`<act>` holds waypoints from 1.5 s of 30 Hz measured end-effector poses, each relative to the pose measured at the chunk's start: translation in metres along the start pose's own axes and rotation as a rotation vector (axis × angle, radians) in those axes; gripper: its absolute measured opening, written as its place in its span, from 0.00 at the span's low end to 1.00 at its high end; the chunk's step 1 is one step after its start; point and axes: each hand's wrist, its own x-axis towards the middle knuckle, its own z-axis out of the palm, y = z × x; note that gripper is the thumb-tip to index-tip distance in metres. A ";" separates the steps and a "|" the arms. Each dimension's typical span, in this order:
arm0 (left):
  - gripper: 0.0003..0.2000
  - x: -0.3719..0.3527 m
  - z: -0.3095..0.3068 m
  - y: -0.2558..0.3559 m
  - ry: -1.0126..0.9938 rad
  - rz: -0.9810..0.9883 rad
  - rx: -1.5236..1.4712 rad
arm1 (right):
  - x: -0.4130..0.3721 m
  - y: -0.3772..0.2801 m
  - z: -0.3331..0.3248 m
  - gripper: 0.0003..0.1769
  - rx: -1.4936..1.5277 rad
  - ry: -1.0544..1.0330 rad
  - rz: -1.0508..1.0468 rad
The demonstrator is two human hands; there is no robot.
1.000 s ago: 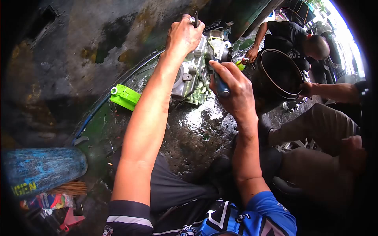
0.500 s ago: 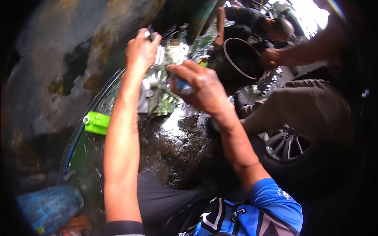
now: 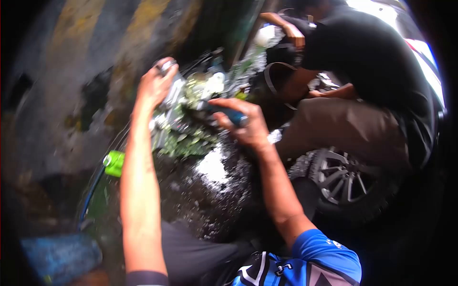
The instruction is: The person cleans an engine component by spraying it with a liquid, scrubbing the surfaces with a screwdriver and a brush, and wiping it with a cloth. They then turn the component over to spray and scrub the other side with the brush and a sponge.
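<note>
My left hand (image 3: 156,85) is closed around a silvery metal piece (image 3: 172,94) that shows above and beside the fingers; its exact kind is blurred. To the right, my right hand (image 3: 248,128) grips a blue-handled tool (image 3: 235,117) pointing left toward that piece. The tool's working end is too smeared to identify. Under and between both hands lie green leaves (image 3: 188,143) and a pale, rounded part (image 3: 214,82). A bright green plastic bottle (image 3: 114,163) lies left of my left forearm.
A person in dark clothes (image 3: 367,57) bends close on the right, beside a tyre with a spoked alloy wheel (image 3: 344,178). Another person's hand (image 3: 295,37) shows behind. A blue hose (image 3: 90,200) and a worn blue cylinder (image 3: 62,257) lie left on the wet floor (image 3: 191,190).
My left hand has shifted left and slightly down. The right hand has moved down and right, with the tool's blue handle showing more. The nearby person now leans farther into view.
</note>
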 end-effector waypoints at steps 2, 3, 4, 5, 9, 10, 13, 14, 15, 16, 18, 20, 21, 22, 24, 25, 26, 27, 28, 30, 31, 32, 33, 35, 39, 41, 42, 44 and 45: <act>0.19 0.007 0.003 -0.006 0.028 0.011 0.032 | 0.001 -0.002 -0.011 0.16 -0.026 -0.063 -0.016; 0.19 0.006 0.004 -0.003 0.012 -0.019 0.059 | -0.001 0.001 -0.014 0.16 0.055 -0.060 0.038; 0.19 0.006 0.003 -0.003 0.023 0.026 0.063 | 0.001 0.005 -0.003 0.16 0.009 0.006 0.033; 0.19 0.004 0.001 0.002 0.031 0.075 0.056 | 0.002 0.009 0.005 0.16 -0.048 0.074 0.032; 0.19 0.001 0.004 0.007 0.040 0.041 0.082 | -0.004 0.015 0.006 0.16 0.170 -0.007 0.166; 0.19 0.001 0.003 0.007 0.007 0.039 0.097 | -0.003 0.013 -0.001 0.15 0.251 -0.020 0.239; 0.19 0.002 0.002 0.004 0.009 0.067 0.075 | 0.000 0.033 0.015 0.16 0.295 0.112 0.200; 0.20 0.003 0.004 0.003 0.019 0.074 0.065 | -0.001 0.035 0.015 0.17 0.195 0.079 0.135; 0.20 0.002 0.006 0.001 0.022 0.075 0.070 | -0.004 0.038 0.016 0.18 0.099 0.042 0.071; 0.21 0.002 0.006 0.003 0.031 0.077 0.077 | -0.006 0.030 0.010 0.19 0.092 0.026 0.093; 0.21 0.000 0.002 0.007 0.023 0.057 0.079 | -0.006 0.019 0.004 0.16 0.251 0.063 0.222; 0.21 0.002 0.004 0.002 0.025 0.035 0.071 | -0.003 0.018 0.009 0.15 0.203 0.129 0.213; 0.21 0.005 0.006 0.000 0.028 0.028 0.064 | -0.001 0.016 0.013 0.15 0.078 0.158 0.122; 0.21 0.005 0.006 0.000 0.022 0.019 0.039 | -0.001 0.015 0.015 0.15 0.017 0.166 0.077; 0.21 0.004 0.008 0.000 0.050 0.050 0.059 | -0.001 0.011 0.012 0.14 0.003 0.177 0.089; 0.22 0.003 0.006 -0.001 0.063 0.064 0.075 | -0.003 0.005 0.007 0.13 0.052 0.183 0.145; 0.22 0.003 0.005 -0.002 0.058 0.058 0.073 | -0.002 -0.002 0.003 0.13 0.111 0.195 0.213; 0.22 0.002 0.005 -0.001 0.053 0.055 0.068 | -0.001 0.002 0.003 0.13 0.111 0.254 0.192; 0.22 0.003 0.006 0.000 0.048 0.056 0.060 | -0.001 0.005 0.006 0.14 0.145 0.245 0.220; 0.22 0.004 0.005 0.000 0.035 0.018 0.051 | -0.003 0.007 0.006 0.14 0.022 0.228 0.156; 0.22 0.004 0.005 0.000 0.029 -0.004 0.049 | -0.003 0.006 0.003 0.14 0.018 0.217 0.153; 0.22 0.004 0.005 -0.001 0.031 0.009 0.057 | -0.003 0.005 0.002 0.14 0.017 0.203 0.153; 0.22 0.003 0.005 -0.002 0.039 0.024 0.062 | -0.004 0.004 0.003 0.15 0.019 0.189 0.156; 0.21 0.003 0.005 -0.003 0.057 0.060 0.071 | -0.001 0.013 0.010 0.15 0.037 0.190 0.117; 0.21 0.003 0.004 0.001 0.041 0.045 0.040 | 0.004 0.009 0.010 0.15 0.022 0.184 0.116; 0.20 0.002 0.005 0.002 0.041 0.077 0.023 | 0.001 0.007 0.010 0.14 0.085 0.210 0.188; 0.21 0.002 0.005 0.003 0.040 0.075 0.029 | -0.001 0.011 0.016 0.14 0.071 0.257 0.152; 0.21 0.002 0.005 0.005 0.038 0.042 0.052 | -0.008 0.005 0.023 0.14 -0.003 0.302 0.093; 0.22 0.003 0.005 0.005 0.040 0.024 0.062 | -0.010 0.002 0.022 0.14 -0.047 0.309 0.068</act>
